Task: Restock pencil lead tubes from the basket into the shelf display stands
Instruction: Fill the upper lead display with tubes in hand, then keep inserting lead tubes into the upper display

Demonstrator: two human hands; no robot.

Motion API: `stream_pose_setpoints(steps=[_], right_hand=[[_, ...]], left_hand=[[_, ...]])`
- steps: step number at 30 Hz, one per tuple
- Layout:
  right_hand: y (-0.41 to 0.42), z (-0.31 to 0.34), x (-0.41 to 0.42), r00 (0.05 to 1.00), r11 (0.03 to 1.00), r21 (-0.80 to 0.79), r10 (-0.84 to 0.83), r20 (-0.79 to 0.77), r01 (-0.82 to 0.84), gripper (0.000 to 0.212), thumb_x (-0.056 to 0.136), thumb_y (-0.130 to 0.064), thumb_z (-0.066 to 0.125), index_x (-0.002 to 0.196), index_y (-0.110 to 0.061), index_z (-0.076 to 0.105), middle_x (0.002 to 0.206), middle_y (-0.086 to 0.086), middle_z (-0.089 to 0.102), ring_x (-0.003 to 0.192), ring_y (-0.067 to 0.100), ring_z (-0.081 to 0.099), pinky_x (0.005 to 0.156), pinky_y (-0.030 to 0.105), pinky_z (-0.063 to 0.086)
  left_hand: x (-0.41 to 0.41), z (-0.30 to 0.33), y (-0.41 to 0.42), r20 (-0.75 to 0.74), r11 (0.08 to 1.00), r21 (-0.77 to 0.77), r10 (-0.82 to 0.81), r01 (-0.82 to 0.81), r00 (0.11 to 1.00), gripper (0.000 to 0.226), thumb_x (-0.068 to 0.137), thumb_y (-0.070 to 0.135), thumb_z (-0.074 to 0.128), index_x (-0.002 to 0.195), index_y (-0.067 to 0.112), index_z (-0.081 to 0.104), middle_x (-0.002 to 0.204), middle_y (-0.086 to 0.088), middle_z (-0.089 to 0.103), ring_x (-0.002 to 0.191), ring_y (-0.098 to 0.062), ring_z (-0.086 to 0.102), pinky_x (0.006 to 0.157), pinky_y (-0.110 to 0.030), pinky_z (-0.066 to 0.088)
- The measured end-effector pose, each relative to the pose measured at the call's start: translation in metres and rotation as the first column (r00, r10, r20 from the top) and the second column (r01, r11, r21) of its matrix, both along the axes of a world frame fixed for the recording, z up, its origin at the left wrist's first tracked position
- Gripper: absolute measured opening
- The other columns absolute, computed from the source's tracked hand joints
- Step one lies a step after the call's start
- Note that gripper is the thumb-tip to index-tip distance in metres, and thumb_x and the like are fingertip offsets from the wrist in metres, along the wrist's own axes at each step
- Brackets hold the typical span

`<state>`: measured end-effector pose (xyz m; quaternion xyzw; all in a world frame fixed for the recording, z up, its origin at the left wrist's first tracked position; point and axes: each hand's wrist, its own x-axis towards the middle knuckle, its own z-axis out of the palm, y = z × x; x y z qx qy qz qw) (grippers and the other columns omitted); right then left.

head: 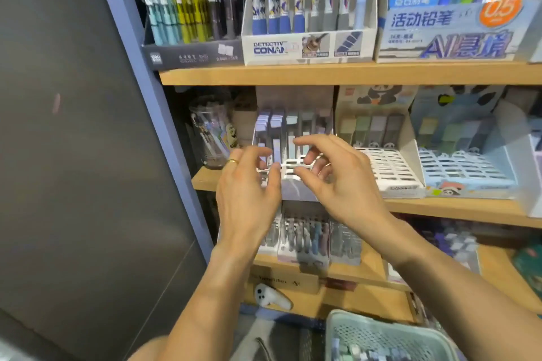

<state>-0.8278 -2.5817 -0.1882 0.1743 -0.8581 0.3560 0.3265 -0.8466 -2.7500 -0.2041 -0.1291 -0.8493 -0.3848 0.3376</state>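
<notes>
On the middle wooden shelf [440,208] of a blue-framed rack, a white slotted plastic display stand [293,168] sits at the left end, with pale lilac and blue pencil lead tubes [275,129] standing upright in its back rows and its front slots open. Both hands hover right over the front of this stand. The left hand [249,182], with a gold ring on one finger, has its fingers curled loosely and its thumb tip close to the stand's front grid; the right hand [331,170] arches over the slots with fingers bent and spread. Neither hand plainly pinches a tube, and whether the fingertips touch the stand cannot be told.

Just right of it stands a second white slotted stand [390,167] with green, lilac and grey tubes at its back, then a light blue slotted stand [466,167] with panda art. To the left, a clear plastic jar [209,132] holds small items.

At the bottom edge, a pale green perforated plastic basket [381,331] holds more small tubes in its visible corner. The top shelf carries boxes of mechanical pencils [311,3]. A white handheld controller [271,296] lies on the lowest shelf.
</notes>
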Motion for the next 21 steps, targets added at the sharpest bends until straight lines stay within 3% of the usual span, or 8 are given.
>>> stream_pose_setpoints(steps=[4,9,11,13,15,17,19,21], right_hand=[[0.033,-0.041,0.06,0.989,0.986,-0.151,-0.047,0.139,0.069,0.028,0.087,-0.018,0.079,0.112,-0.028,0.07,0.091,-0.011,0.065,0.08,0.014,0.064,0.071,0.029,0.056],[0.072,-0.118,0.128,0.917,0.894,-0.352,-0.137,0.374,0.277,0.018,0.086,-0.015,0.081,0.099,-0.024,0.074,0.083,-0.006,0.07,0.077,0.008,0.067,0.067,0.01,0.049],[0.089,-0.163,0.148,0.846,0.867,-0.308,-0.206,0.492,0.391,0.014,0.086,-0.016,0.08,0.096,-0.024,0.074,0.082,-0.013,0.072,0.079,0.0,0.068,0.069,0.008,0.048],[0.109,-0.214,0.159,0.711,0.871,-0.161,-0.258,0.654,0.464,0.014,0.086,-0.018,0.08,0.097,-0.024,0.073,0.088,-0.02,0.071,0.085,-0.002,0.069,0.073,0.008,0.049],[0.126,-0.261,0.166,0.45,0.875,0.01,-0.259,0.855,0.484,0.016,0.09,-0.022,0.076,0.106,-0.021,0.073,0.102,-0.013,0.073,0.099,0.008,0.07,0.082,0.015,0.05],[0.138,-0.298,0.173,0.26,0.882,0.111,-0.253,0.932,0.459,0.02,0.093,-0.022,0.07,0.107,-0.008,0.074,0.113,0.006,0.075,0.107,0.024,0.068,0.09,0.029,0.052],[0.144,-0.32,0.177,0.142,0.886,0.15,-0.233,0.962,0.44,0.02,0.094,-0.02,0.067,0.105,-0.004,0.073,0.113,0.012,0.073,0.108,0.029,0.067,0.086,0.031,0.051],[0.148,-0.342,0.175,0.066,0.888,0.172,-0.22,0.973,0.427,0.014,0.093,-0.018,0.067,0.101,-0.007,0.073,0.113,0.014,0.071,0.109,0.03,0.067,0.079,0.028,0.05]], left_hand=[[0.027,-0.016,0.03,0.11,0.952,-0.223,-0.189,0.21,0.976,0.013,0.098,0.042,0.063,0.103,0.03,0.068,0.072,0.014,0.06,0.068,-0.005,0.058,0.063,-0.034,0.05],[0.058,-0.071,0.072,0.39,0.749,-0.423,-0.359,0.511,0.848,0.024,0.101,0.046,0.057,0.118,0.031,0.066,0.091,0.011,0.073,0.084,-0.013,0.067,0.07,-0.032,0.049],[0.07,-0.105,0.089,0.523,0.653,-0.451,-0.359,0.608,0.773,0.029,0.102,0.043,0.056,0.128,0.03,0.063,0.103,0.01,0.074,0.093,-0.014,0.068,0.07,-0.028,0.043],[0.076,-0.146,0.106,0.663,0.549,-0.481,-0.283,0.684,0.693,0.036,0.103,0.043,0.055,0.135,0.028,0.058,0.113,0.005,0.073,0.102,-0.019,0.068,0.075,-0.03,0.046],[0.08,-0.191,0.121,0.805,0.496,-0.431,-0.167,0.754,0.57,0.04,0.103,0.043,0.054,0.135,0.02,0.057,0.118,-0.005,0.07,0.109,-0.028,0.066,0.086,-0.038,0.053],[0.082,-0.239,0.133,0.901,0.52,-0.339,-0.06,0.784,0.429,0.036,0.103,0.041,0.053,0.121,0.009,0.059,0.115,-0.014,0.069,0.105,-0.033,0.066,0.084,-0.04,0.054],[0.088,-0.28,0.144,0.958,0.576,-0.245,0.02,0.78,0.286,0.035,0.104,0.041,0.051,0.108,0.006,0.057,0.111,-0.017,0.069,0.1,-0.032,0.066,0.079,-0.04,0.05],[0.095,-0.315,0.157,0.977,0.638,-0.205,0.088,0.742,0.194,0.039,0.104,0.039,0.051,0.118,0.004,0.06,0.117,-0.016,0.068,0.107,-0.031,0.065,0.082,-0.039,0.05]])
